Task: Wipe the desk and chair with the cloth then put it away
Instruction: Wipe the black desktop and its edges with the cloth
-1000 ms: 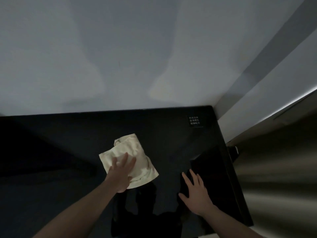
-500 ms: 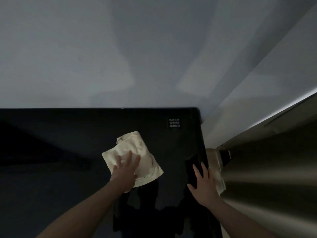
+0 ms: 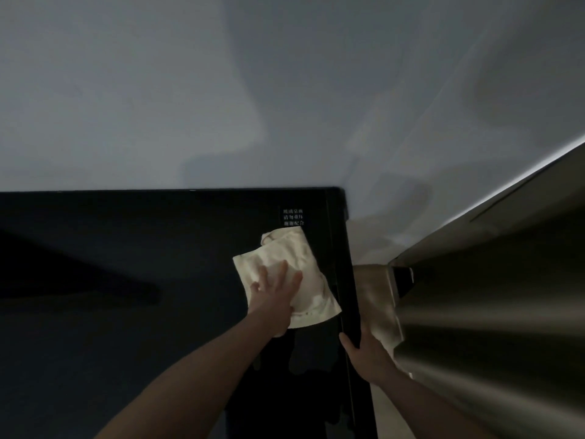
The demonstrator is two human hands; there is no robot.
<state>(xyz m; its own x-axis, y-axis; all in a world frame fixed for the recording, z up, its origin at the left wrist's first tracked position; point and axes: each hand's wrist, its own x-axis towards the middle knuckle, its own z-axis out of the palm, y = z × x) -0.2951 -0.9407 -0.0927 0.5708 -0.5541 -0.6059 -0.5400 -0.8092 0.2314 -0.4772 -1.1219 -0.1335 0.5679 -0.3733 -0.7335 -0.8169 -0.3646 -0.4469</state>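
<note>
Left hand (image 3: 274, 288) flat, fingers spread, pressing the cloth (image 3: 296, 274) onto the black worktop (image 3: 133, 255), near its right edge and just below the small label (image 3: 293, 216). Right hand (image 3: 364, 346) wraps the worktop's right edge. Risk: cloth's right corner is almost at the edge, so one more rightward stroke could push it off, likely bunching or dropping. Chair not in view.

Pale wall (image 3: 158, 90); brushed metal panel (image 3: 490, 312) at right.
</note>
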